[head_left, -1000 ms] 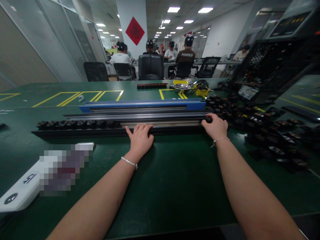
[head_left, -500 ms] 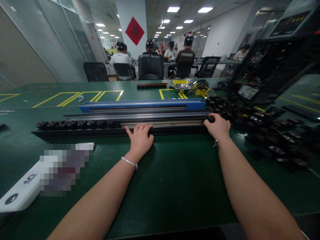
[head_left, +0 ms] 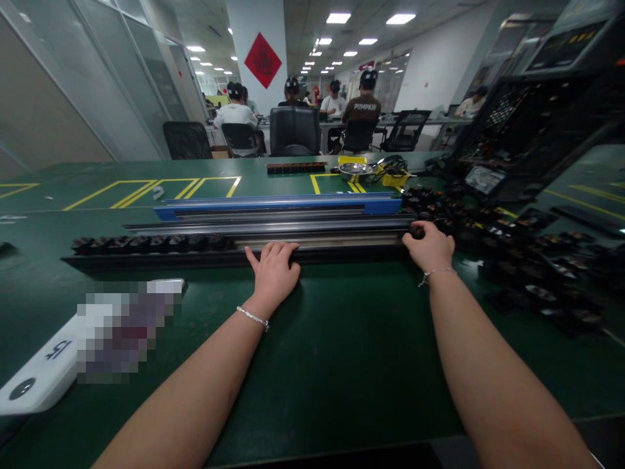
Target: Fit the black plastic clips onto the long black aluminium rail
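Note:
A long black rail (head_left: 342, 255) with a metallic strip in its channel lies across the table in front of me. Small black parts (head_left: 151, 243) sit in a row along its left portion. Over the middle of the rail, my left hand (head_left: 276, 273) grips it, fingers over the top and thumb on the near side. At the rail's right end, my right hand (head_left: 430, 247) is closed in a pinch on a small black part (head_left: 416, 232). Fingers partly hide that part, so its exact kind is unclear. Behind lie a grey metal rail (head_left: 273, 227) and a blue rail (head_left: 381, 207).
Loose black parts (head_left: 551, 260) are heaped on the right, near a large black open-framed machine (head_left: 527, 137). A metal bowl (head_left: 355, 170) and cables stand at the back. On the near left lies a white device (head_left: 43, 365), partly blurred out. People (head_left: 361, 107) sit farther off.
My right hand has shifted slightly to the right, with the small black part still in its fingers. My left hand and the rail look unmoved.

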Demonstrator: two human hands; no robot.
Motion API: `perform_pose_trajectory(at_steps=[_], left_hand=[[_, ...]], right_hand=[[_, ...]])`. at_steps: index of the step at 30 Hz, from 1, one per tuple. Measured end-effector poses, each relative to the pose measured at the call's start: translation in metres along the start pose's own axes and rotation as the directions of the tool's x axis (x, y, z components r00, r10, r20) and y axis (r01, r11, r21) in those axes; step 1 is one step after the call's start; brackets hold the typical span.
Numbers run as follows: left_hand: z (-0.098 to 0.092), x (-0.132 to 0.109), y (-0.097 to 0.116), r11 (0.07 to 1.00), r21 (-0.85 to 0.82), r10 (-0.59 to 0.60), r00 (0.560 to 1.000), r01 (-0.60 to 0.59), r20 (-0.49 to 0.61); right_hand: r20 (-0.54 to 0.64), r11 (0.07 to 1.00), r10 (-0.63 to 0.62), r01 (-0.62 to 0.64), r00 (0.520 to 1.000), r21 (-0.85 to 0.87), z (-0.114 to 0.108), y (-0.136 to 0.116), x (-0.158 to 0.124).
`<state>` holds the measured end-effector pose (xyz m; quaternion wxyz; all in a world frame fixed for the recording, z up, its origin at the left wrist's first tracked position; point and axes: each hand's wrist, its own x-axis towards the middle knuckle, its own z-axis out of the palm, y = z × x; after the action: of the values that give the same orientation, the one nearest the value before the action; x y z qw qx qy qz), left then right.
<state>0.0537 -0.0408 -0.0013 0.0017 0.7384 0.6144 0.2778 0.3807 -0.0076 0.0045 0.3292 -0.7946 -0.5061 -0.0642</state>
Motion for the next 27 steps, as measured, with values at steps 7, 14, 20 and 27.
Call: perform_pose_trajectory(at_steps=[7,14,20,27], left_hand=[[0.000,0.000,0.000,1.000,0.001,-0.003,1.000,0.003,-0.008],[-0.001,0.000,0.001,1.000,0.012,-0.014,1.000,0.014,0.014],[0.000,0.000,0.000,1.000,0.019,-0.020,1.000,0.019,0.019],[-0.001,0.000,0.001,1.000,0.020,-0.021,1.000,0.021,0.022]], right_hand=[[-0.025,1.000,0.029,-0.029,0.999,-0.009,-0.001,0.003,0.002],[-0.017,0.999,0.042,-0.042,0.999,-0.011,-0.002,0.005,0.002],[-0.025,0.998,0.069,-0.070,0.997,-0.002,-0.003,0.008,0.004],[-0.051,0.993,0.095,-0.091,0.994,0.081,-0.003,0.013,0.005]])
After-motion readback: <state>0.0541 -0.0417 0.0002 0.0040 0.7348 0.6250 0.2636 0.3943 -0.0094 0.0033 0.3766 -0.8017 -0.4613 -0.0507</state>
